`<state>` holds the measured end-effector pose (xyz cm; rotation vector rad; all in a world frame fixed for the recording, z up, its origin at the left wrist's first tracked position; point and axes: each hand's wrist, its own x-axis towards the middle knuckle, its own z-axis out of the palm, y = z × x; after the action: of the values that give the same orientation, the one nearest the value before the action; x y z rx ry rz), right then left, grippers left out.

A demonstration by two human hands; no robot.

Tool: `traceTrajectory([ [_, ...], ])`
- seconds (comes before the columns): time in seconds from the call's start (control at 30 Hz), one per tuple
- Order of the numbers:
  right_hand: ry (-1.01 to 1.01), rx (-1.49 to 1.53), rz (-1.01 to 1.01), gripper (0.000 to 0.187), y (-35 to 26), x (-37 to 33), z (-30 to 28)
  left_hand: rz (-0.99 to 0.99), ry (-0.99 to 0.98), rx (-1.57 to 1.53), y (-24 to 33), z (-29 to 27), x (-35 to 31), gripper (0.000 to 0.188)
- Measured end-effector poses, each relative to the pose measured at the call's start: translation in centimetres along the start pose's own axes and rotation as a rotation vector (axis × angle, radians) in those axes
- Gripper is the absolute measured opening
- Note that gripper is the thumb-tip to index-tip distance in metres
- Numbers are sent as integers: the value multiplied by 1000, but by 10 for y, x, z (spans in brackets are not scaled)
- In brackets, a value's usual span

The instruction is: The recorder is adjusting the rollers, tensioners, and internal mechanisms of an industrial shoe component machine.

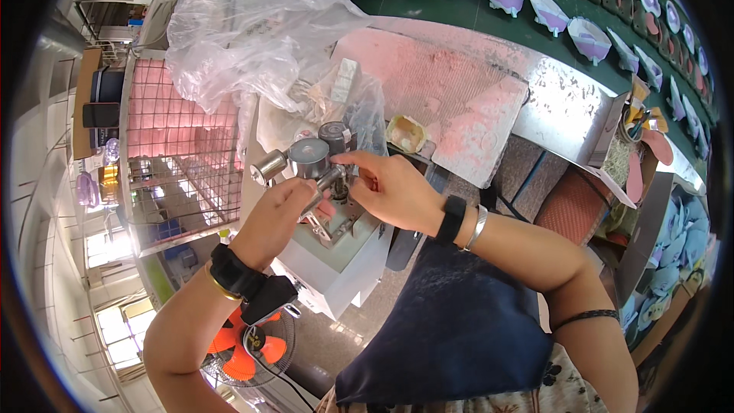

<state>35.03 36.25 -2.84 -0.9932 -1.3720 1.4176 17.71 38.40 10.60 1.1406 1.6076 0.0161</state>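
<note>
My left hand [269, 218] is closed around a shiny metal rod [325, 183] at the front of a small bench machine [329, 248]. My right hand [397, 190] comes in from the right with its fingers curled. Its forefinger reaches across to the rod's upper end; what lies between finger and thumb is hidden. Just beyond the fingers stand a grey round-topped cylinder [309, 154] and a darker cylinder [333, 134]. A second metal cylinder [269, 167] juts out on the left. Below the rod a metal bracket [319, 228] is fixed to the machine.
Left stands a wire basket [183, 145] with pink sheets. Clear plastic [237, 42] lies behind the machine, beside a pink-dusted board [443, 92] and a yellowish cup [406, 134]. A green conveyor [489, 23] carries purple-white shoe parts. An orange fan [243, 348] stands lower left, an open box [612, 145] right.
</note>
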Motion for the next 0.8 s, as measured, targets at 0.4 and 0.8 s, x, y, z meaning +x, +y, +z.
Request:
traceTrajectory([
  [0.4,5,78,45,41,11,-34,0,0,20,-6,-2,3,2,36],
  [0.8,-2,334,157,34,11,-37,13,-57,-6,-114,1,3,0,38],
])
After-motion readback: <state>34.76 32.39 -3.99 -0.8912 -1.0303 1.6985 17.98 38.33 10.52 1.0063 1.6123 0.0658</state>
